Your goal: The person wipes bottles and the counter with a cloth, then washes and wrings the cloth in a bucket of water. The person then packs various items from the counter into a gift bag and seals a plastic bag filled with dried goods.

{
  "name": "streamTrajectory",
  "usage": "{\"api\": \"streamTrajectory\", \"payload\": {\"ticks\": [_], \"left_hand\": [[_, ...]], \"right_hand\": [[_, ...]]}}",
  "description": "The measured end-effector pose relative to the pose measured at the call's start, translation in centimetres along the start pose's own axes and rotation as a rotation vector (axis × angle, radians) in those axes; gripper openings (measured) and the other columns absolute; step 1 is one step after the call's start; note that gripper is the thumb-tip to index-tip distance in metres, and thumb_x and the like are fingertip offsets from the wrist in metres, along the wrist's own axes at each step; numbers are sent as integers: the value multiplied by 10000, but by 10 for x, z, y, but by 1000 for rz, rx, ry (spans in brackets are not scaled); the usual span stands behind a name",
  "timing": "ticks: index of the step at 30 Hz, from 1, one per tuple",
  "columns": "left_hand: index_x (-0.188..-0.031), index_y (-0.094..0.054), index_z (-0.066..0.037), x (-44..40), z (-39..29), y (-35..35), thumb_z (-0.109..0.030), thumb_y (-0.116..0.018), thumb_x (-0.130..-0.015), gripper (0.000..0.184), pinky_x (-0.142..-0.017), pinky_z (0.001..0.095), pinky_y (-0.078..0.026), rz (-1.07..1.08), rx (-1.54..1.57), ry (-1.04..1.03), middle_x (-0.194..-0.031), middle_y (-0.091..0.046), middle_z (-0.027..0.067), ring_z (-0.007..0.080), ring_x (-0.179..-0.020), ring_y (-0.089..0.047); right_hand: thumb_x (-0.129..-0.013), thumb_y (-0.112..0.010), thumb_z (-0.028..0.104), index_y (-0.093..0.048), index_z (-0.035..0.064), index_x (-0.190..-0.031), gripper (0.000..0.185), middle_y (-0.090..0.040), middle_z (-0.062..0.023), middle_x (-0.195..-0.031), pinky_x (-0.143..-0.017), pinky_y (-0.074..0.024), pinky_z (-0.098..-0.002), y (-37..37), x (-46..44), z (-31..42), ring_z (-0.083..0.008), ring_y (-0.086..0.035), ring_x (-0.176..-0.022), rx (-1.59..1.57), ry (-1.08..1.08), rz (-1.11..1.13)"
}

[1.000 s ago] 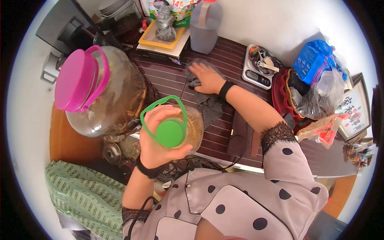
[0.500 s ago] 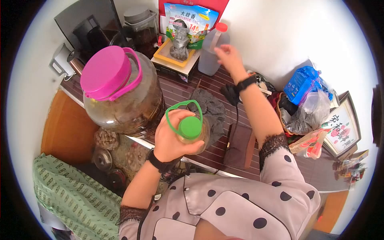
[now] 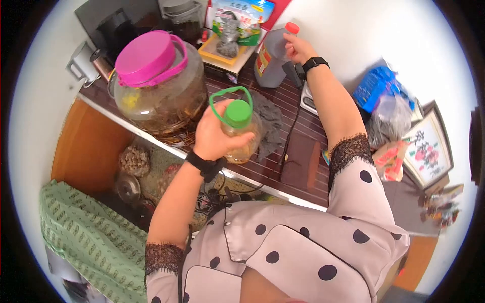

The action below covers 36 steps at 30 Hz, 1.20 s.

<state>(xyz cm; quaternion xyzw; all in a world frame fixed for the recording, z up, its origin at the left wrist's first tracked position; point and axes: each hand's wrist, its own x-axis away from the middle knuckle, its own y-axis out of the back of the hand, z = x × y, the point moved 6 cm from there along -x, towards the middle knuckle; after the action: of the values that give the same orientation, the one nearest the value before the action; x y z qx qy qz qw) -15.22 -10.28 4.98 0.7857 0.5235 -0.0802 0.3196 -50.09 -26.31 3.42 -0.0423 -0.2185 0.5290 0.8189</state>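
Observation:
My left hand [image 3: 217,134] is wrapped around a clear plastic bottle [image 3: 241,147] with a green screw cap and a green carrying loop. The bottle stands upright near the table's front edge, beside a crumpled dark grey cloth [image 3: 268,123]. At the back, my right hand [image 3: 300,49] is closed at the handle of a translucent plastic jug [image 3: 272,63] with a red cap and a coloured label. My fingers partly cover that handle. The jug looks upright and close to the table top.
A big glass jar [image 3: 161,101] with a pink lid stands left of the bottle. Behind it are a yellow-topped box [image 3: 222,53] and a mosquito-coil bag [image 3: 252,15]. A dark wallet-like case [image 3: 300,156], a cable, a blue package [image 3: 376,88] and a picture frame [image 3: 429,146] lie rightward.
The jug has turned so that its label shows, with my right hand closed at its handle. The view has shifted slightly. My left hand keeps its hold on the bottle.

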Motion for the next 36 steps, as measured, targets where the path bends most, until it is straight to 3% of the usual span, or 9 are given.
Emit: {"api": "streamTrajectory", "payload": {"ticks": [4, 7, 13, 20, 24, 25, 33, 35, 36], "left_hand": [[-1159, -565, -38, 1, -2, -3, -322, -850, -571, 712, -890, 378, -461, 57, 44, 46, -1072, -608, 135, 297, -1006, -586], [-1153, -565, -26, 1, -4, -5, -269, -847, -596, 670, -877, 365, -469, 51, 46, -8, -1078, -612, 125, 270, -990, -598], [-1145, -558, -21, 1, -5, -5, -224, -831, -632, 616, -847, 339, -475, 47, 63, -33, -1058, -610, 96, 217, -951, -595], [-1144, -563, -23, 1, -8, -4, -222, -826, -636, 606, -856, 345, -470, 57, 108, -24, -1069, -610, 97, 223, -977, -590], [-1150, -563, -24, 0, -7, -5, -237, -823, -640, 611, -861, 345, -466, 72, 100, -28, -1079, -609, 101, 223, -985, -589], [-1154, -563, -25, 0, -7, -5, -244, -822, -642, 614, -861, 344, -466, 71, 91, -30, -1079, -610, 101, 222, -981, -591], [-1168, -558, -29, 2, -4, -5, -243, -828, -633, 636, -859, 339, -469, 63, 108, -16, -1075, -613, 102, 218, -978, -596], [-1171, -554, -24, 2, -5, -6, -236, -831, -630, 643, -861, 338, -470, 72, 88, -10, -1075, -613, 101, 214, -980, -595], [-1171, -552, -23, 3, -5, -6, -232, -833, -627, 647, -861, 339, -470, 62, 100, -16, -1076, -613, 102, 214, -979, -596]], "right_hand": [[-859, -649, 157, -489, 113, -768, 190, -462, 37, -612, -353, -253, -167, 19, 70, 9, -27, -358, -424, 111, 48, 65], [-854, -673, 175, -509, 60, -848, 201, -485, 29, -685, -338, -205, -178, 31, 134, 18, -7, -350, -404, 417, 82, 115], [-860, -664, 221, -516, 57, -843, 222, -480, 22, -691, -337, -223, -208, 85, 187, 19, -27, -327, -375, 473, 160, 70], [-837, -653, 328, -512, 110, -779, 266, -454, 40, -641, -356, -193, -245, 141, 193, 25, -49, -343, -385, 571, 114, -8], [-822, -646, 348, -559, 90, -889, 281, -567, -6, -764, -412, -402, -232, 163, 208, 30, -114, -540, -491, 658, 7, -18], [-817, -629, 325, -572, 72, -976, 304, -608, -35, -886, -511, -498, -235, 162, 222, 34, -150, -629, -610, 709, -59, -36], [-842, -594, 283, -543, 76, -1102, 336, -623, -65, -950, -499, -525, -252, 177, 232, 26, -150, -664, -663, 758, -78, -46], [-799, -596, 230, -544, 18, -1127, 394, -623, -93, -968, -590, -543, -313, 172, 236, 52, -208, -671, -712, 1320, 36, -280], [-799, -596, 230, -544, 18, -1127, 394, -623, -93, -968, -590, -543, -313, 159, 238, 50, -208, -671, -712, 1317, 34, -275]]}}
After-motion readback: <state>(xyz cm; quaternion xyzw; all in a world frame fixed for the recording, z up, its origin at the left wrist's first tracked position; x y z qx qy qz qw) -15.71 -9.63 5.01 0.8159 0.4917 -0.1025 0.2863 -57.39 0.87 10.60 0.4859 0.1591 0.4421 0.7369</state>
